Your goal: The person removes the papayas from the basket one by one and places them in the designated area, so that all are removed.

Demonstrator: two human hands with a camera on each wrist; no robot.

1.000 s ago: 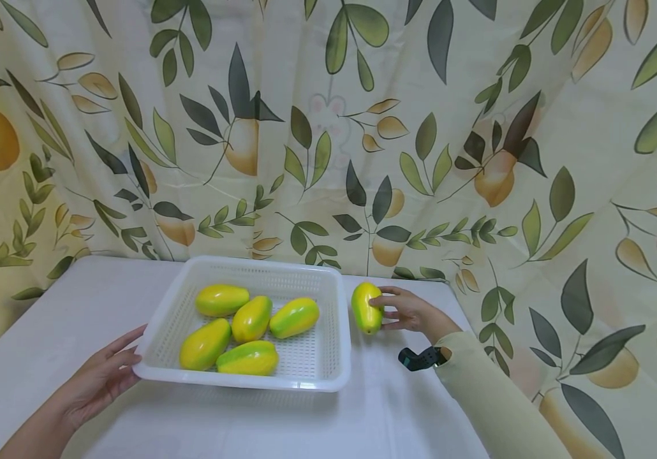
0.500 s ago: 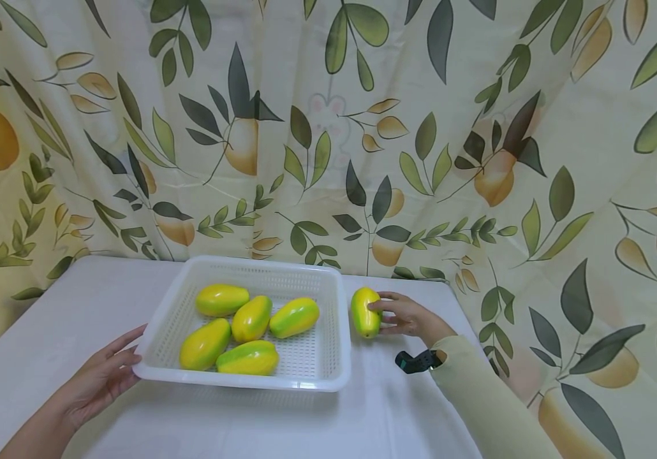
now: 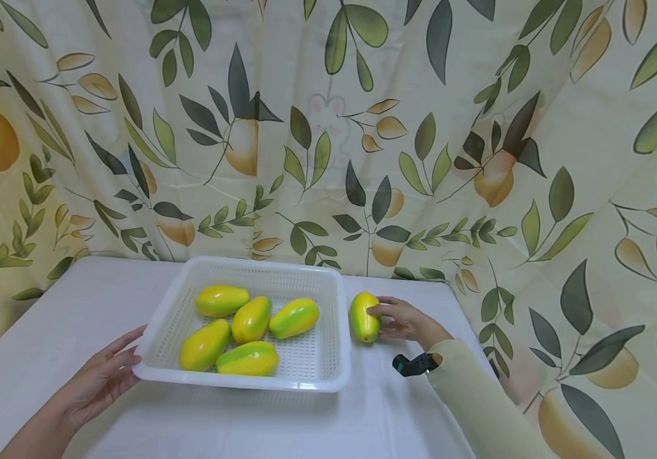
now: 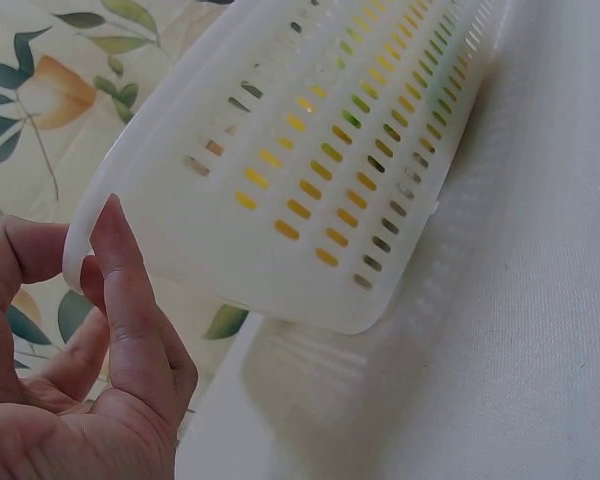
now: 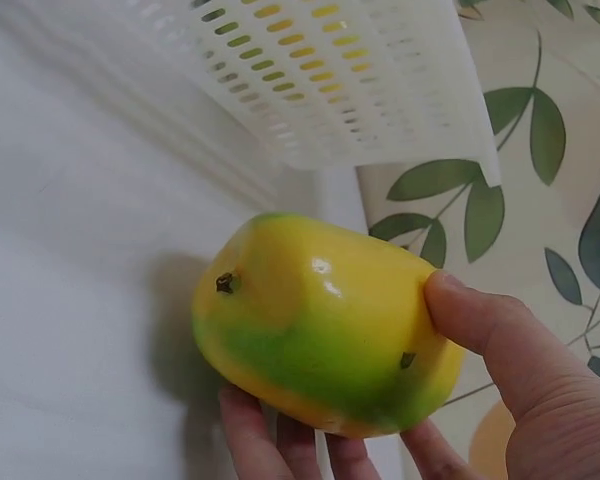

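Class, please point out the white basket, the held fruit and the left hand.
White basket (image 3: 248, 382): head view, on its front rim.
Held fruit (image 5: 320, 318): right wrist view, middle of its skin.
Left hand (image 3: 101, 380): head view, middle of the hand.

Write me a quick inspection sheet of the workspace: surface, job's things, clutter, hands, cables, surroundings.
Surface: white-covered table
Job's things: white basket holding five yellow-green fruits; sixth fruit outside, on the basket's right
Clutter: nothing seen
Hands: left hand pinches the basket rim near its front left corner; right hand grips the sixth fruit, unclear whether lifted
Cables: nothing seen
Surroundings: leaf-and-fruit printed fabric behind the table
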